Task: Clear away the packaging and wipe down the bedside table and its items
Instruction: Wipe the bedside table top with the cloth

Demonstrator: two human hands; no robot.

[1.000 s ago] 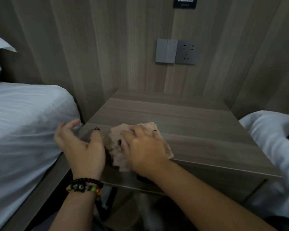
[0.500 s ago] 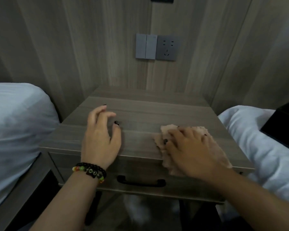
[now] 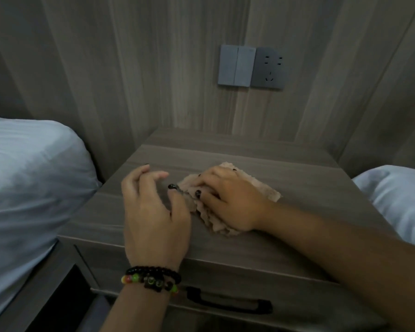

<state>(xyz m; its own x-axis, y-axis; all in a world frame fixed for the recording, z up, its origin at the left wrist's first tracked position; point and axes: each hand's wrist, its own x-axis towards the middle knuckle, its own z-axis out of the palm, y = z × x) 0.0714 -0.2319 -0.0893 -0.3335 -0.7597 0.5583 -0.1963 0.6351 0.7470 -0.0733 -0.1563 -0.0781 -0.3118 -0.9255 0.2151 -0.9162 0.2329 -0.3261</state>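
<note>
Slid leftward, fuzzy pink cloth [image 3: 228, 200] under flat right hand [image 3: 230, 202]; left hand [image 3: 153, 212] grip loose, holding nothing, on woodgrain table [image 3: 297, 188]

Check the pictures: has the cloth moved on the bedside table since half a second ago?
Yes. The cloth slid left, from the table's right front corner toward its middle.

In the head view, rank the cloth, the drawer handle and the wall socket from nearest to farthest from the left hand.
1. Cloth: on the tabletop just right of the left hand, touching its thumb, under the right hand.
2. Drawer handle: below, on the table's front.
3. Wall socket: high on the back wall, farthest.
</note>
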